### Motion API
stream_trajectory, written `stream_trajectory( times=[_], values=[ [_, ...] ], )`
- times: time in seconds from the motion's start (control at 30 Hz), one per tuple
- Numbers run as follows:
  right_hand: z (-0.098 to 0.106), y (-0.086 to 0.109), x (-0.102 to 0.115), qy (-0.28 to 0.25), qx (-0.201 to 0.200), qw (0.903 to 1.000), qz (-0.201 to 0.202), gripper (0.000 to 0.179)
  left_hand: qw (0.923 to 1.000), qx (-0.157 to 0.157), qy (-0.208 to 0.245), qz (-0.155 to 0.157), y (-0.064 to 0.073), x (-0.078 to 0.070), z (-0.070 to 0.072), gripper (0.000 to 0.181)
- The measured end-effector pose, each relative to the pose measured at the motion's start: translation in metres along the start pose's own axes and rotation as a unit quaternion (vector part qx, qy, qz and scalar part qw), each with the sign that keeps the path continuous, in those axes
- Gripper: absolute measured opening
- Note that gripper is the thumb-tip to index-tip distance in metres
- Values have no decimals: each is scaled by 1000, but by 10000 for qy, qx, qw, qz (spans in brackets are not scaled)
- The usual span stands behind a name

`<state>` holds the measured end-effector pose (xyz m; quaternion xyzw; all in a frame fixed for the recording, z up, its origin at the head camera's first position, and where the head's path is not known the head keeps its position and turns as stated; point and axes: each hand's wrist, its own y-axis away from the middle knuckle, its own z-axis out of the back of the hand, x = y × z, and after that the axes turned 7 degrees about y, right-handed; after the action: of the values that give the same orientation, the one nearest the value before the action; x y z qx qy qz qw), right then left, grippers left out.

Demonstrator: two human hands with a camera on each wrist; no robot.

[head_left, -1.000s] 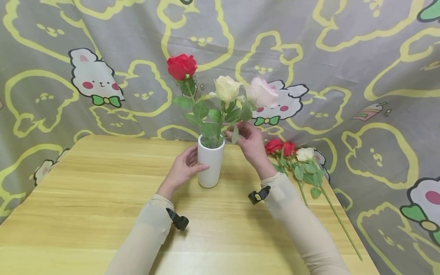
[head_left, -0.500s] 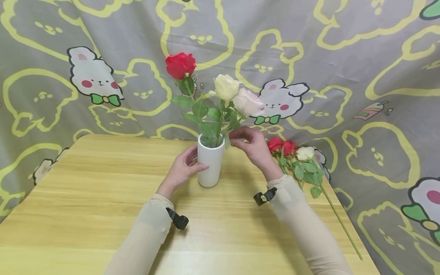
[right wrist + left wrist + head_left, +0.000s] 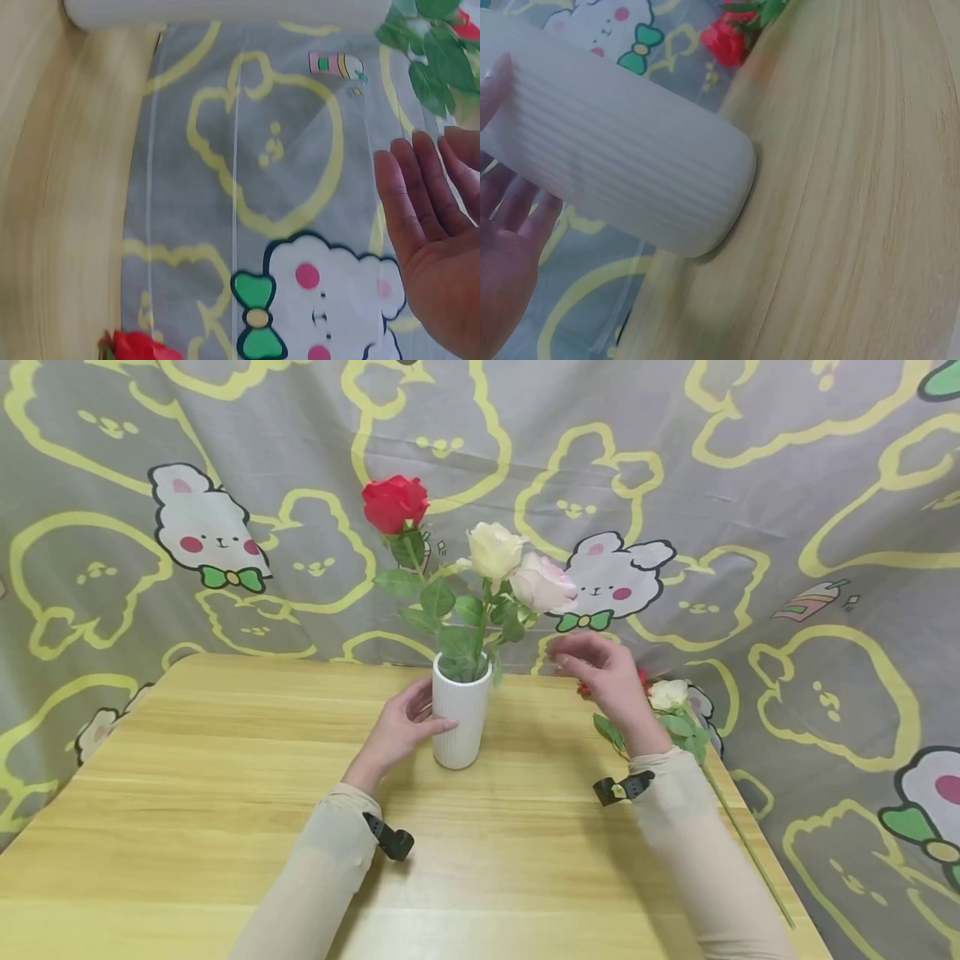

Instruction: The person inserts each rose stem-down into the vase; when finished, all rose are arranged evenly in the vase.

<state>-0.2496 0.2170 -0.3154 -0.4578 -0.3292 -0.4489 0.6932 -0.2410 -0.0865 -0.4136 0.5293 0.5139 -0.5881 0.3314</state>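
Observation:
A white ribbed vase stands upright on the table, and in it are a red rose, a cream rose and a pale pink rose. My left hand holds the vase from its left side, thumb across the front and fingers round behind; the left wrist view shows the ribbed vase wall between them. To the right of the flowers, apart from them, my right hand hangs in the air with nothing in it. Its fingers look relaxed in the right wrist view.
More roses lie along the table's right edge: a white rose with a long stem, and red blooms partly hidden by my right hand. A patterned grey cloth hangs behind the wooden table.
The pink rose has dropped lower and left, beside the cream one. My right hand has let it go and moved right. My left hand has stayed on the vase.

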Motion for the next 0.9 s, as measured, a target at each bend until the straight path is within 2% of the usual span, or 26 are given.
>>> stream_trajectory(
  times=[0.3, 0.53, 0.8, 0.9],
  values=[
    [25, 13, -13, -8, -178, 9992, -352, 28, 9999, 8, -89, 47, 0, 1, 1, 75],
    [50, 28, -29, 537, -12, 9967, -602, 33, 9998, 46, -134, 105, -2, 0, 1, 74],
    [69, 45, -38, 1510, 164, 9827, -1062, 35, 9999, 10, -109, 63, -2, -2, 3, 74],
    [76, 52, -46, 1628, 223, 9802, -1108, 36, 9999, 52, -106, 68, -3, 1, 3, 73]
  ],
)
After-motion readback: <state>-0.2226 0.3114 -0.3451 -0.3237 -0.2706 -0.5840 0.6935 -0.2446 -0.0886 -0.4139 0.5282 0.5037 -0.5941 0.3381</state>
